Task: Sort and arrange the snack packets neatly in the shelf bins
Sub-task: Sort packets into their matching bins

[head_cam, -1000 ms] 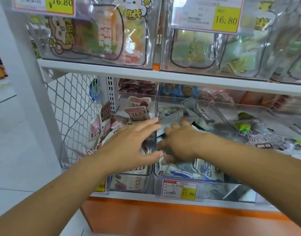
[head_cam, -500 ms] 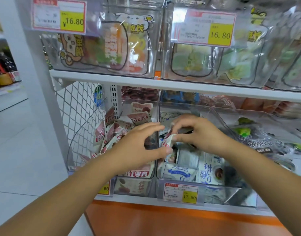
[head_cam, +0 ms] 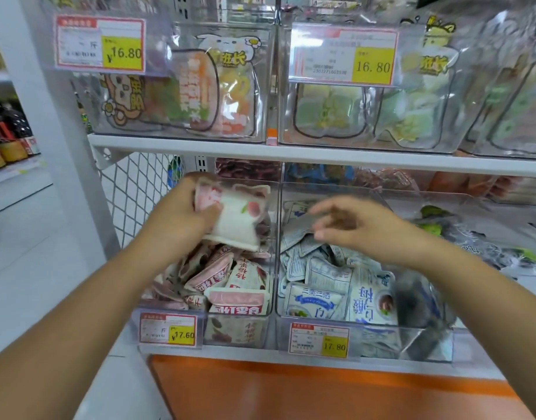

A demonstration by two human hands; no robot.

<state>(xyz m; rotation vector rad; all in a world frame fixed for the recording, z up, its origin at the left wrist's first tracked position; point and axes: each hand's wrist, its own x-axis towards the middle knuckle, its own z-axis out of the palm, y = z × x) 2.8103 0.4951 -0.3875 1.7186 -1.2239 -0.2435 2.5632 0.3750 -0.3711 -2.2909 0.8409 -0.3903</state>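
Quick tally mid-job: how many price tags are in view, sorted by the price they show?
16.80 tags: 2
17.60 tag: 1
17.80 tag: 1
Total: 4

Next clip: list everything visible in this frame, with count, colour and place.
Pink-and-white snack packets: many, pink and white, lower left clear plastic bin.
Held pink-and-white packet: one, pink and white, above that bin.
Blue-and-white snack packets: many, blue and white, lower middle bin.
Green-and-black packets: several, green and black, lower right bin.
Large clear cartoon pouches: several, mixed colours, upper bins.
Price tags: four, white with yellow, bin fronts.
White wire mesh panel: one, white, left of lower bins.
Dark bottles: several, dark, far left shelf.
Left hand: one, grips the held packet.
Right hand: one, above the blue-and-white packets; blurred, hold unclear.
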